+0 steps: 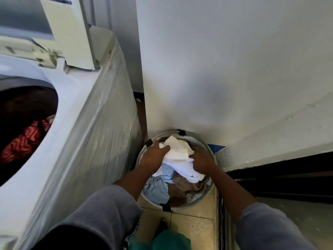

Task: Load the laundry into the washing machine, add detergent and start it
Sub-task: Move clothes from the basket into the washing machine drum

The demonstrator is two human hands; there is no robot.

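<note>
White towel (180, 152): gripped at its left end by the left hand (153, 156), fingers curled over it; right hand (202, 162) clutches its right side. Towel lies atop light blue cloth (157, 188) and brown cloth (187, 184) in round laundry basket (210, 150) on tiled floor (196, 224). Washing machine (86, 123) stands just left, lid raised, red patterned garment (27, 139) in its drum.

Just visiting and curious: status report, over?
Left hand and right hand gripping towel at basket. Washer open, red clothes inside. Blue cloth in basket. Nothing in the way.
</note>
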